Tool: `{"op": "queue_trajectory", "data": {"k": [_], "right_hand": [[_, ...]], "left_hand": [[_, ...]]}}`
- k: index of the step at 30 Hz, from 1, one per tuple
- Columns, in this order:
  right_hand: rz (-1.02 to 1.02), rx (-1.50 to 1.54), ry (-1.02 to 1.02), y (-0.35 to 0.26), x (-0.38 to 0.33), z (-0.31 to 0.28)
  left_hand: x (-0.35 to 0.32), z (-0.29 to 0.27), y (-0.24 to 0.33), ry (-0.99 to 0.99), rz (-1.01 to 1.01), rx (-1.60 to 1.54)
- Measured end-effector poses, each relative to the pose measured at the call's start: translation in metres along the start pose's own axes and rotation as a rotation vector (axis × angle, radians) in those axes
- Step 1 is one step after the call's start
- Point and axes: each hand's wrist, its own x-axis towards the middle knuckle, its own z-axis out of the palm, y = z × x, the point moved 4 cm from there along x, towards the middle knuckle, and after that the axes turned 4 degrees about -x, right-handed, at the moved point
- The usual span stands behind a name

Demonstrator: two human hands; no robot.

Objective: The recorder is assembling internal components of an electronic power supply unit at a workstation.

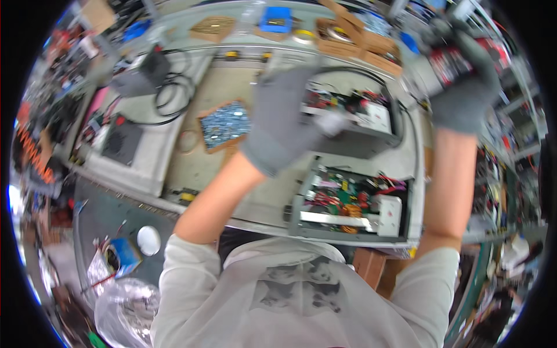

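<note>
My left hand [281,116], in a grey glove, hangs blurred over the left side of an open dark metal case [357,142] with wires and circuit parts inside. Motion smears its fingers, so I cannot tell whether they hold anything. At the upper right, my right hand [470,87], also gloved, has its fingers wrapped over a red and whitish cylinder-shaped thing [441,71], too blurred to name. Nearer to me lies a second open case [348,233], showing a green circuit board, wires, a metal strip and a white block.
An orange-edged tray of small bluish metal parts [225,124] lies left of my left hand. Farther left stand a dark box [142,72] with coiled black cable and another dark unit [123,142]. A blue bin [275,20] and cardboard boxes [380,49] line the back.
</note>
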Motion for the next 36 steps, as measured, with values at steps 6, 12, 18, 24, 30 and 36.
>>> {"op": "queue_trajectory", "data": {"k": [6,12,18,24,30,36], "right_hand": [[0.131,0.15,-0.042,0.01,-0.093,0.069],[0.554,-0.7,-0.632,-0.05,-0.134,0.059],[-0.3,-1.583,-0.784,-0.048,-0.111,0.088],[0.424,-0.946,-0.907,0.006,-0.132,0.043],[0.752,-0.89,-0.776,-0.002,-0.146,-0.022],[0.792,-0.891,-1.016,-0.005,-0.158,-0.056]], "left_hand": [[0.015,0.008,0.069,-0.503,-0.348,-0.511],[-0.014,-0.025,0.069,-0.229,-0.274,-0.032],[-0.027,-0.016,0.084,0.017,0.376,0.577],[-0.025,-0.007,0.08,-0.193,0.483,0.493],[-0.049,-0.023,0.061,0.092,0.671,0.196],[-0.141,0.004,0.022,-0.071,0.007,-0.139]]}}
